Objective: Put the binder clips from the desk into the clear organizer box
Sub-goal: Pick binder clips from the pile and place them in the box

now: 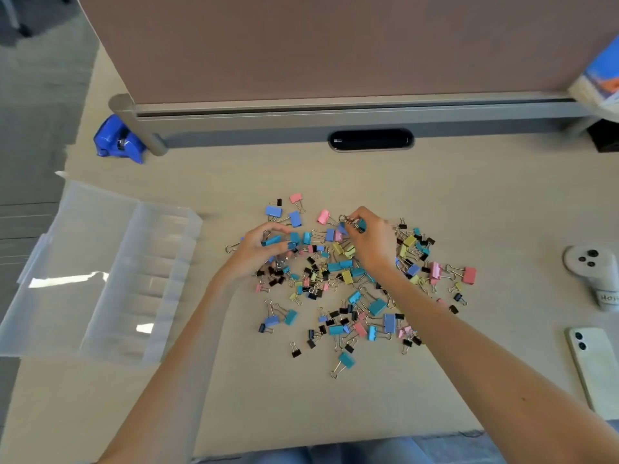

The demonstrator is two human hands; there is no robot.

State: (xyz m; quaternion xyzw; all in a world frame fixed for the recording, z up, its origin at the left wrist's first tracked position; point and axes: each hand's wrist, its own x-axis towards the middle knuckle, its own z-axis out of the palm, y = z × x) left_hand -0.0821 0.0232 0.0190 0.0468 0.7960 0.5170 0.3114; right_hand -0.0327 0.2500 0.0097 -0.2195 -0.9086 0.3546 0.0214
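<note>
The desk (335,406) has a pale beige top. A partition panel (335,45) stands along its far edge, with an oval cable slot (371,140) just in front of it.

Items on the top:
- Binder clips (340,266): a loose scatter at centre, in blue, teal, pink, yellow and black, large and small.
- Clear organizer box (147,272): at the left, open, apart from the clips; its lid reaches past the left edge.
- Blue tape dispenser (117,140): far-left corner.
- White labelled device (593,272): right side.
- Phone (594,370): right side, camera side up, nearer than the device.
</note>
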